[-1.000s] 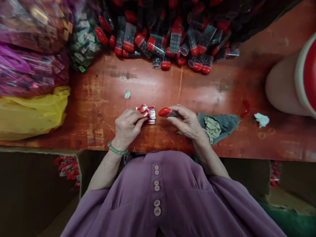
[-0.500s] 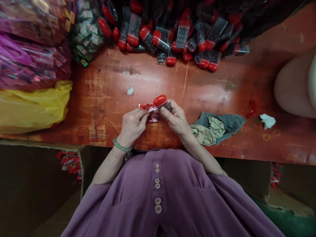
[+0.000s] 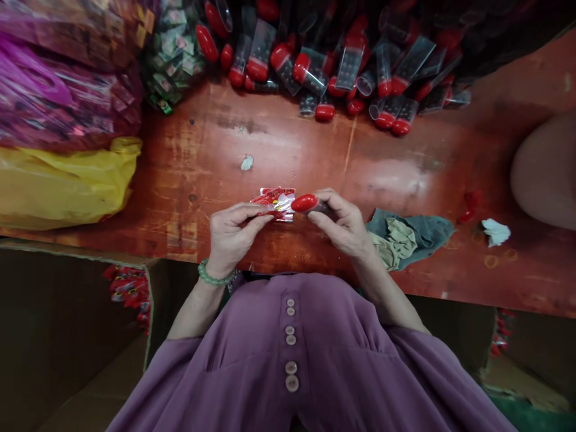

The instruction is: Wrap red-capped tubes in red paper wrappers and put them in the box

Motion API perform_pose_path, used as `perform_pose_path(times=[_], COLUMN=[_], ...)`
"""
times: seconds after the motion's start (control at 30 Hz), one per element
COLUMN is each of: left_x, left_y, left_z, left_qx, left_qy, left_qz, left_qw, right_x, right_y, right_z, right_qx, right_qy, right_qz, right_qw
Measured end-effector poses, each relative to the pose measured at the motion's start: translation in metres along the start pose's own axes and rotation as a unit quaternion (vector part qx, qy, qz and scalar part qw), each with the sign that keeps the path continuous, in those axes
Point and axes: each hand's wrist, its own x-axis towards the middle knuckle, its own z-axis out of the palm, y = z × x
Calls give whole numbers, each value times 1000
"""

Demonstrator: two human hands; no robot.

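Note:
My left hand [image 3: 231,234] pinches a small red and silver packet [image 3: 275,201] just above the worn red table [image 3: 279,150]. My right hand [image 3: 344,225] grips a small clear tube with a red cap [image 3: 305,203], the cap pointing left and almost touching the packet. Most of the tube's body is hidden by my fingers. A green bead bracelet [image 3: 211,277] sits on my left wrist. A pile of the same red-capped clear tubes [image 3: 342,66] lies along the table's far edge.
Pink and yellow plastic bags [image 3: 63,180] and a heap of green packets [image 3: 173,60] crowd the far left. A grey-green rag [image 3: 411,237] lies right of my right hand. A pale round container [image 3: 546,171] stands far right. Open cartons [image 3: 128,288] with red items sit below the table.
The tube was lifted and tilted up against the packet half a second ago; now it lies level again, cap beside the packet. Both hands stay close together.

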Motion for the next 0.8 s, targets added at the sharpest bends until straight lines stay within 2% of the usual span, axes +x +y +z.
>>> perform_pose_path(times=[0.2,0.37,0.5,0.6,0.7,0.8], left_x=[-6,-9,-13,-15,-18,-19], left_y=[5,6,3,1,0,1], left_z=[0,0,-1,0,4,10], left_qx=[-22,6,26,11,-44,-110], left_qy=[-34,-48,-66,-59,-19,12], left_qz=[48,76,80,56,-24,-104], left_qw=[998,996,994,997,999,988], right_x=[-4,-6,-7,-7,-7,-5], right_y=[-23,-32,-33,-31,-27,-19], right_z=[-12,-14,-16,-19,-14,4], right_qx=[-136,-233,-266,-224,-94,59], right_qy=[-105,-157,-191,-198,-135,-78], right_qz=[-91,-85,-64,-42,-1,51], right_qw=[981,956,943,953,986,994])
